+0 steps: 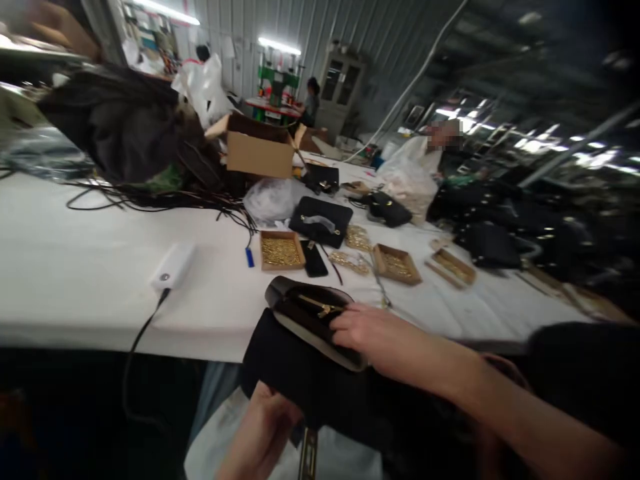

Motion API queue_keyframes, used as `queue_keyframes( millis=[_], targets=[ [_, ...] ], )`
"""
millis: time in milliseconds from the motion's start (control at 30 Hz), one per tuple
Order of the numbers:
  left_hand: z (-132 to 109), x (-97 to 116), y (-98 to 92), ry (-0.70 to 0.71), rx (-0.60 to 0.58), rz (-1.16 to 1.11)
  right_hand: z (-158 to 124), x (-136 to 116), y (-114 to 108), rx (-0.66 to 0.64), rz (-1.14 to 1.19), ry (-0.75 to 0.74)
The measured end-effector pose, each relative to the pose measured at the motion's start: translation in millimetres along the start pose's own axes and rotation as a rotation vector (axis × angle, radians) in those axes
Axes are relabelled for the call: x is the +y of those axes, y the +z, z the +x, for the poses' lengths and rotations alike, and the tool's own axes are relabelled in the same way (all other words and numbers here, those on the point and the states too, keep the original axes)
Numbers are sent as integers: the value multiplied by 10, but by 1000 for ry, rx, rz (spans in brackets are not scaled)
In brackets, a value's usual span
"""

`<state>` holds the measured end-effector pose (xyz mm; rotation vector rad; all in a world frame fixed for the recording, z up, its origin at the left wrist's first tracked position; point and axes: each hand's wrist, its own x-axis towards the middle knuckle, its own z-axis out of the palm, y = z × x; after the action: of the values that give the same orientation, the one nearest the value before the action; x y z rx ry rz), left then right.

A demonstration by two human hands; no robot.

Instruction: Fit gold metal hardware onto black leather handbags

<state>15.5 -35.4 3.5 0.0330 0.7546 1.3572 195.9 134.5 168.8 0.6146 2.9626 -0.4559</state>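
Observation:
A black handbag (305, 363) is held at the table's front edge, its mouth tilted up and a gold zip showing inside. My right hand (363, 333) reaches to the bag's opening from the right, fingers curled over its rim beside the zip pull. Low in front, my left hand (267, 423) grips the lower edge of the bag's black flap, thumb on top. Below that hand hangs a dark strap with a gold metal fitting (309, 453). The bag's underside is in shadow, and the fingertips of my right hand are partly hidden.
On the white table (220, 300) lie cardboard trays of gold hardware (281, 252), a dark phone (314, 259), a black bag (321, 220) and a white corded device (173, 267). Behind stand a cardboard box (260, 153) and dark fabric (125, 127). More black bags (493, 243) are piled right. People are farther back.

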Motion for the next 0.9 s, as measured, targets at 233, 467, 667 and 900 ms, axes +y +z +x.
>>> queue_keyframes(
  millis=[233,467,667,900],
  targets=[
    [110,-163,250,-45,-50,-95,157,-13,578,566,232,451],
    [202,23,211,-229,-306,-142,242,348,733,655,135,605],
    [456,811,6,-51,37,329,265,553,574,533,76,404],
    [558,1565,421,161,-11,923,275,692,421,277,333,241]
  ],
)
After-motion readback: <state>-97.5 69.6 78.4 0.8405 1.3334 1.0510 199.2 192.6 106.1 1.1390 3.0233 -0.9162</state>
